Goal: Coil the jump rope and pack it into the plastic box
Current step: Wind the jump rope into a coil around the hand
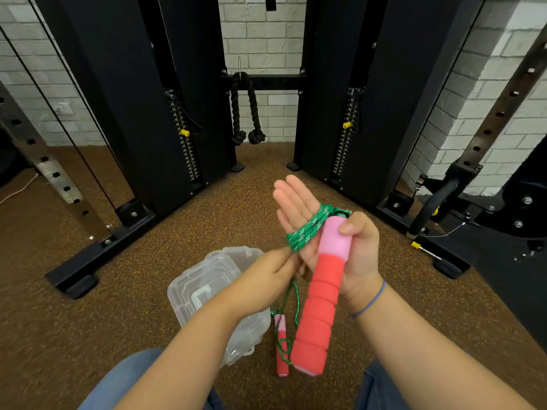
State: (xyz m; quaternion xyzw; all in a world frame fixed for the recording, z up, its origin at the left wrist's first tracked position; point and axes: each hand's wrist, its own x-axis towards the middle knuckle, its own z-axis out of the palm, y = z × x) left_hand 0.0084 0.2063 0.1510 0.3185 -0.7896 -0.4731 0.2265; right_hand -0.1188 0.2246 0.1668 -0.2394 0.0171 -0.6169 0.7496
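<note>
My right hand (pixel 296 202) is held palm up with straight fingers, its thumb clamping one red and pink foam handle (pixel 319 303) against the palm. The green jump rope (pixel 307 232) is wound several turns across that palm. My left hand (pixel 266 270) pinches the rope just below the coil. A loose stretch of rope hangs down to the second handle (pixel 281 347), which lies on the floor. The clear plastic box (pixel 207 285) sits on the floor to the left of that handle, partly hidden by my left forearm.
A black cable machine with two weight towers (pixel 183 137) stands ahead, with a black triceps rope (pixel 247 113) hanging from its crossbar. A steel rack upright (pixel 44 161) leans at the left, and more rack parts and a yellow-tipped pin (pixel 416 245) lie at the right. The floor is brown rubber.
</note>
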